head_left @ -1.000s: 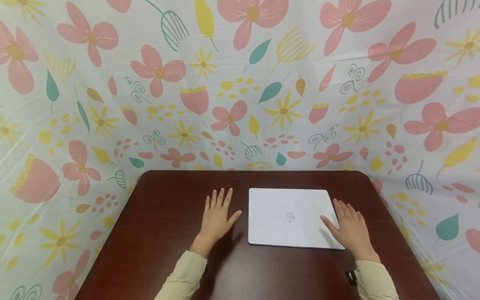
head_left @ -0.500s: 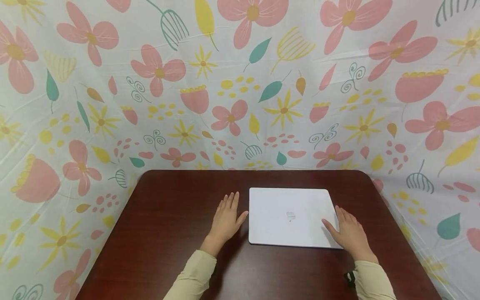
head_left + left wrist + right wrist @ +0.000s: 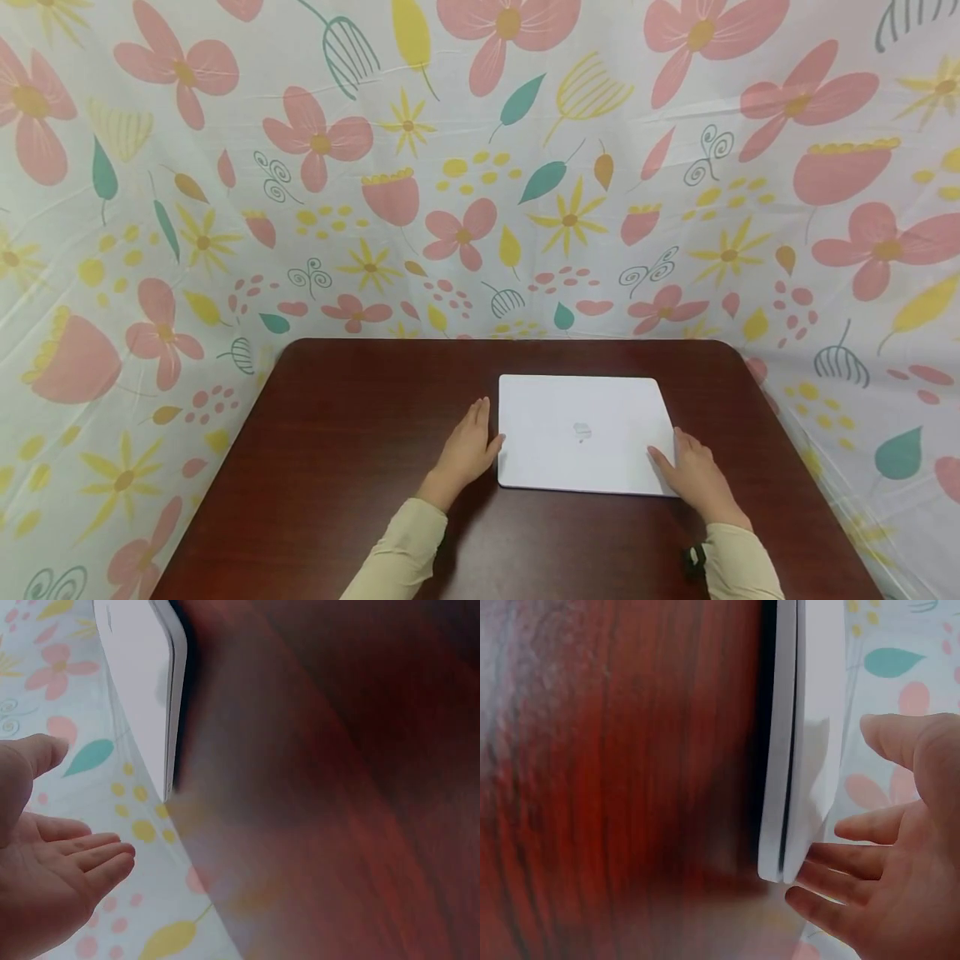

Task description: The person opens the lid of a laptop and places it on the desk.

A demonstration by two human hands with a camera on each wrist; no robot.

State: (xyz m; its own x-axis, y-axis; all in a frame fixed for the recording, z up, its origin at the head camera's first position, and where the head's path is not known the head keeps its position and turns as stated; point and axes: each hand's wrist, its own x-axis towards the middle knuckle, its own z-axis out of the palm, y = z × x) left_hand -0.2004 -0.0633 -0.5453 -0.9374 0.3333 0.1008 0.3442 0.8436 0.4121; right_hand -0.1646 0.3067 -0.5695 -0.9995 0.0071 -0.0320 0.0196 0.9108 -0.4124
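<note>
A closed white laptop [image 3: 585, 429] with a small logo on its lid lies flat on the dark red-brown table. My left hand [image 3: 463, 450] is beside its left edge, fingers straight, thumb at the rim; whether it touches cannot be told. At the right edge is my right hand [image 3: 701, 477], thumb over the lid's corner and fingers along the side. In the left wrist view the left hand [image 3: 60, 870] has its fingers extended near the laptop [image 3: 142, 682]. The right wrist view shows the right hand [image 3: 900, 847] with loosely spread fingers by the laptop's thin side [image 3: 780, 765].
The wooden table [image 3: 337, 433] has rounded far corners. A floral-patterned cloth [image 3: 465, 167] hangs behind it and down both sides. Light sleeves cover the forearms, and a dark band is at the right wrist.
My left hand has moved right, up to the laptop's left edge. My right hand has shifted slightly nearer and lower along the right edge. The laptop stays closed.
</note>
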